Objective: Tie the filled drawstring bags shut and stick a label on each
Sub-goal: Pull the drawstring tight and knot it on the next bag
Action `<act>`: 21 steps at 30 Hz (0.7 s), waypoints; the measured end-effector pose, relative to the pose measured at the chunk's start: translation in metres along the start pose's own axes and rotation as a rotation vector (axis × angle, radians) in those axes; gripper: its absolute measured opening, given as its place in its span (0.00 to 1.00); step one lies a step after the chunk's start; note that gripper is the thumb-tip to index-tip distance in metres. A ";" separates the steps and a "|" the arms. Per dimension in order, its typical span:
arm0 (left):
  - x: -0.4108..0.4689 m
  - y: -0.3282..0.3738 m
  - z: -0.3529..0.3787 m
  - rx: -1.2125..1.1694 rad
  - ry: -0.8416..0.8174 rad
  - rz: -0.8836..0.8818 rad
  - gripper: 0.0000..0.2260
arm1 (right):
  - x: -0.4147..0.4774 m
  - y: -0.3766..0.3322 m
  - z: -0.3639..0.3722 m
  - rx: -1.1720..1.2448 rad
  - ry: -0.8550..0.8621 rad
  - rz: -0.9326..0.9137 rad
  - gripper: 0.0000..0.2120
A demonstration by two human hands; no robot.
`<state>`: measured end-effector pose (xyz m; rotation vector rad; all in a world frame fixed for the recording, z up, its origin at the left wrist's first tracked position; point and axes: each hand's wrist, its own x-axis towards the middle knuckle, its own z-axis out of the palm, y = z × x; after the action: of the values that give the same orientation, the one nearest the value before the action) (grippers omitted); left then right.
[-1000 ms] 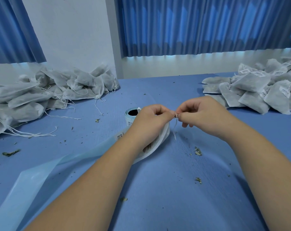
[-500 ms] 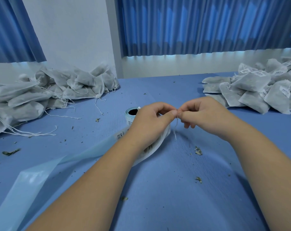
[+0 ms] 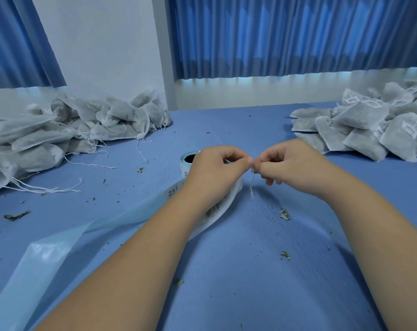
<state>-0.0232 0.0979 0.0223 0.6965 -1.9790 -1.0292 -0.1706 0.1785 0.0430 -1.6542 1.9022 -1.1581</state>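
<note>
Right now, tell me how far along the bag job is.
Done: the pile of labelled bags on the right. In hand: the left hand and right hand pinch the string of one bag lying under the left wrist; no label shows on it. Still to do: the pile on the left, strings loose and no labels showing, plus labelling from the roll behind the left hand.
</note>
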 end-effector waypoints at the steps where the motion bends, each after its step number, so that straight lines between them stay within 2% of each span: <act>1: 0.000 0.000 0.000 -0.009 -0.005 -0.023 0.08 | 0.000 0.000 0.000 0.002 0.001 -0.002 0.06; 6: 0.000 0.002 -0.001 0.004 -0.062 -0.104 0.09 | 0.000 -0.001 -0.001 0.018 0.003 -0.023 0.09; 10: -0.002 0.005 -0.002 0.023 -0.129 -0.164 0.10 | 0.000 0.000 -0.001 0.007 0.004 -0.029 0.07; 21: -0.002 0.006 -0.002 0.016 -0.112 -0.208 0.08 | -0.001 0.001 0.000 -0.007 -0.007 -0.023 0.07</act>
<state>-0.0212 0.1015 0.0279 0.8843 -2.0442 -1.1999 -0.1711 0.1790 0.0424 -1.6855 1.8894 -1.1544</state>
